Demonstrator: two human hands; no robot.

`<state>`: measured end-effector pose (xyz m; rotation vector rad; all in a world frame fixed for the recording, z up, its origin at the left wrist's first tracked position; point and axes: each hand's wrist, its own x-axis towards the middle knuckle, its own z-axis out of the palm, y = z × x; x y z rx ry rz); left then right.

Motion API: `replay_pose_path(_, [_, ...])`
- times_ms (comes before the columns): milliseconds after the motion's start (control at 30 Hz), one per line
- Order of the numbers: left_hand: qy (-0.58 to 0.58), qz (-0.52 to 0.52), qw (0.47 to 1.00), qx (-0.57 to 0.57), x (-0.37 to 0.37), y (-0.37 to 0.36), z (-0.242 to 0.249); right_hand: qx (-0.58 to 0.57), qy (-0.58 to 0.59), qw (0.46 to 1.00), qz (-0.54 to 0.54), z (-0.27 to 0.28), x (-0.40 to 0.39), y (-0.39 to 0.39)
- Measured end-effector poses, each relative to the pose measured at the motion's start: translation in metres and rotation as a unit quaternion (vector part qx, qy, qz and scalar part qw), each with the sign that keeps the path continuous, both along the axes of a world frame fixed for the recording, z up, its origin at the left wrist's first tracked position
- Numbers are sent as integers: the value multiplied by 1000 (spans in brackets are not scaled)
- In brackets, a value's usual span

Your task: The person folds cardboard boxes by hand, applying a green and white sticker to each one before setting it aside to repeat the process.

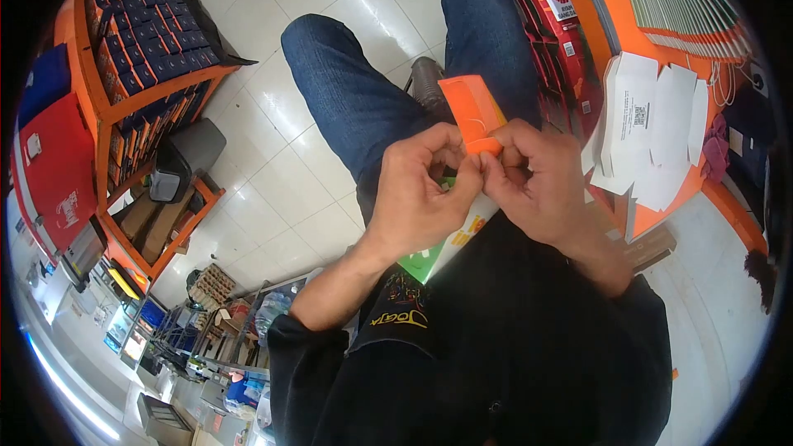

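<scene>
Over my lap I hold a printed cardboard carton [427, 262], with white and green on its lower part. Its orange flap [467, 103] stands up above my fingers, bent over at the lower end. My left hand [425, 190] pinches the carton's left side near the fold, thumb and fingertips pressed together. My right hand [537, 182] grips the fold from the right, its thumb close to the left thumb. Both hands hide much of the carton's middle.
White flattened cartons [644, 116] lie on an orange table [661, 221] at right, below a stack of green and white paper bags [686, 4]. Red packages [562, 58] stand beside my right knee. An orange shelf [165, 91] with dark boxes is at left. Tiled floor [273, 149] lies between.
</scene>
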<state>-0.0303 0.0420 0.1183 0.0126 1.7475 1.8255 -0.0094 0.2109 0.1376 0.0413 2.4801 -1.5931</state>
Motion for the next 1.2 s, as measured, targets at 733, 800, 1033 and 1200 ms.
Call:
replay_pose_path(733, [-197, -44, 956, 215, -8, -3, -12, -195, -132, 971, 52, -11, -7, 30])
replay_pose_path(800, [-201, -43, 957, 203, -8, -4, -13, -208, -141, 967, 49, -13, -7, 30])
replay_pose_path(1033, [-178, -12, 972, 155, 0, 0, -12, -237, -160, 957, -49, -1, -16, 25])
replay_pose_path(1200, [-206, -9, 965, 162, 7, 17, -6, -61, -82, 995, -15, 15, -42, 44])
